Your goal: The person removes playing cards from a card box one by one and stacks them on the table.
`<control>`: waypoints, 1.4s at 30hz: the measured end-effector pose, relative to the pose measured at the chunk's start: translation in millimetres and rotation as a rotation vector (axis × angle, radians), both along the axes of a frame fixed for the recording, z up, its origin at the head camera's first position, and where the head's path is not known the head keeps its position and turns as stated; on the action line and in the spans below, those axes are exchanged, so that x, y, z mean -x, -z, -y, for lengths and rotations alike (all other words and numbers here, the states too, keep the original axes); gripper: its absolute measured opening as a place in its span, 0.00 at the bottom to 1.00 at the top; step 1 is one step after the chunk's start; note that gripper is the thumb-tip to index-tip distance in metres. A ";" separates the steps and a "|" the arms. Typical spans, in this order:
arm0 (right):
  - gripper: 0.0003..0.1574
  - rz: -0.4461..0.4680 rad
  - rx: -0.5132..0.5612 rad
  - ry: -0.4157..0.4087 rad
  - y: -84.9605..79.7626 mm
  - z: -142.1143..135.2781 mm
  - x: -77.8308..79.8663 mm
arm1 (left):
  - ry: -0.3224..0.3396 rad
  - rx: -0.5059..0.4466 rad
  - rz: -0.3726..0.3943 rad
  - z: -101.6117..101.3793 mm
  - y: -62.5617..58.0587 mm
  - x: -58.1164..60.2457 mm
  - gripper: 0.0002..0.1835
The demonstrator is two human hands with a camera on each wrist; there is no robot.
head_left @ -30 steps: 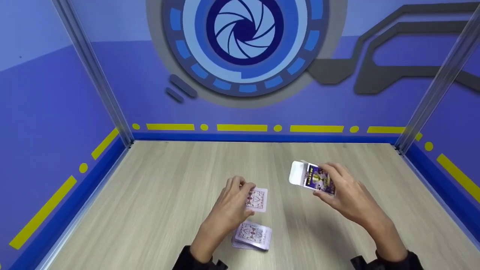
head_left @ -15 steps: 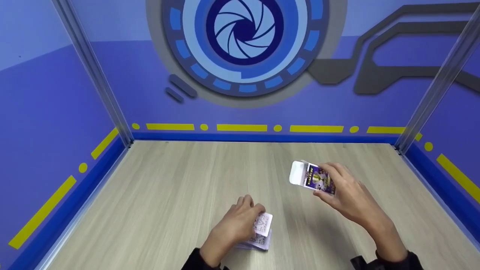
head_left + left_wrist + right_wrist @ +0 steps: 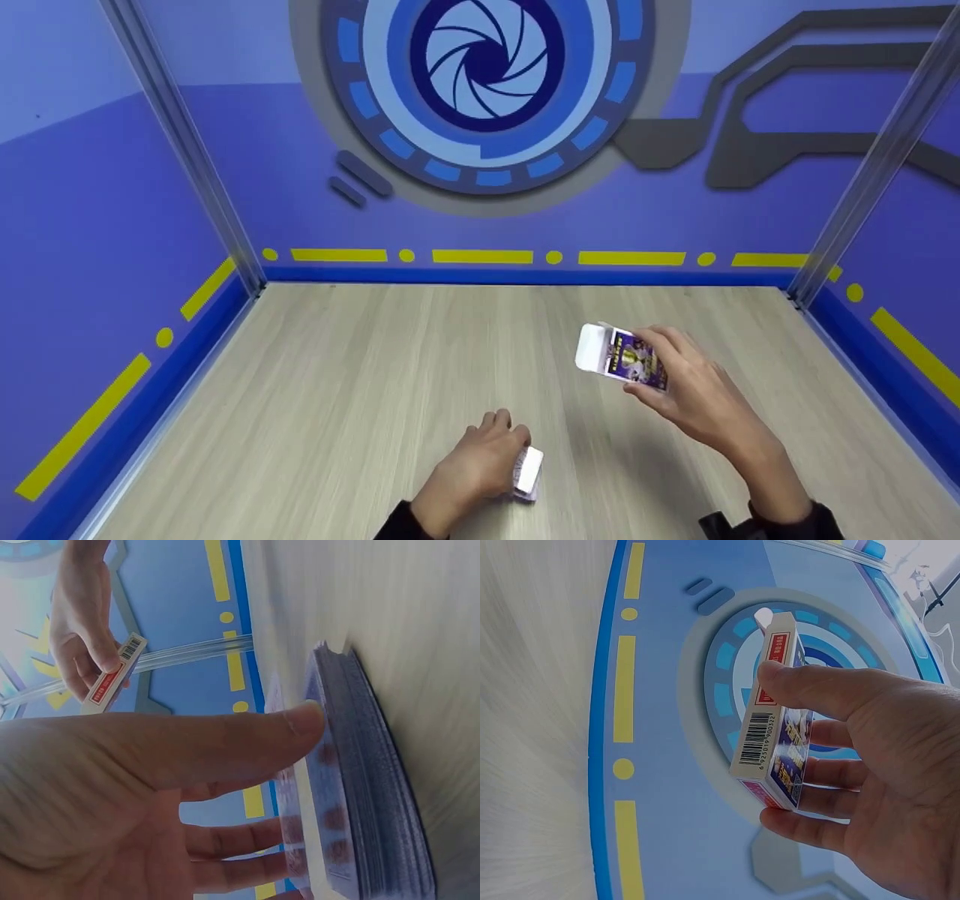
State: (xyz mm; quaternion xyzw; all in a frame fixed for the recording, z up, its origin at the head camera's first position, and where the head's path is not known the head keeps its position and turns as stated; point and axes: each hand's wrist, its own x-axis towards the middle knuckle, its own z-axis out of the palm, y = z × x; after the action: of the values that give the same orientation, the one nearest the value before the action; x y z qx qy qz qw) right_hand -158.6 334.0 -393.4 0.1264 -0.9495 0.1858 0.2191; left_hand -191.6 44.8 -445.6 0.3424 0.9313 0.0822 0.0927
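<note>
My left hand is low over a stack of playing cards lying on the table, its thumb at the stack's near edge. Between thumb and fingers it holds a playing card, tilted just above the stack; whether more than one card is held I cannot tell. The hand hides much of the stack in the head view. To the right, my right hand grips a purple and white card box above the table. The box's white end flap hangs open toward the left. A barcode shows on its side.
A light wood-grain table lies under both hands. Blue printed panels with yellow dashes close off the back and both sides. Clear corner posts stand at the back left and right.
My left hand has come back toward me with the card, from beyond the stack to over it, and the card has tilted. The right hand and box have stayed nearly still.
</note>
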 end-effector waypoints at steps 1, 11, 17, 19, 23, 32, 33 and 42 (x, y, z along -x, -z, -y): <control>0.43 0.002 0.000 0.001 -0.2 0.1 -0.2 | -0.003 0.004 0.000 -0.1 0.7 0.2 0.26; 0.43 0.003 0.000 -0.001 0.5 0.5 0.6 | -0.019 0.025 0.020 -1.4 7.5 -1.0 0.24; 0.43 0.013 -0.003 0.001 -0.1 1.3 0.1 | -0.008 0.015 0.029 -2.6 9.4 -0.8 0.29; 0.43 0.013 -0.004 0.002 -0.3 1.5 -0.2 | -0.004 0.010 0.030 -2.6 10.2 -0.9 0.30; 0.42 0.006 -0.006 0.000 0.4 2.0 -0.1 | -0.012 0.024 0.042 -2.7 10.8 -1.1 0.30; 0.43 0.006 -0.015 -0.003 0.6 2.4 0.0 | -0.002 0.037 0.029 -0.1 8.8 0.4 0.30; 0.43 0.007 -0.014 -0.004 0.4 2.4 -0.1 | -0.002 0.037 0.037 0.7 7.5 0.7 0.31; 0.42 0.014 -0.011 -0.003 1.2 1.9 0.3 | -0.075 -0.035 0.088 11.7 -10.4 9.6 0.38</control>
State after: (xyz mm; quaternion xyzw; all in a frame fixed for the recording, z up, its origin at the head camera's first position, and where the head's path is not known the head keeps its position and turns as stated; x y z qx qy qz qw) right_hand -158.9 332.1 -394.6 0.1278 -0.9518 0.1819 0.2114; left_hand -201.3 33.1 -435.1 0.3051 0.9369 0.1169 0.1246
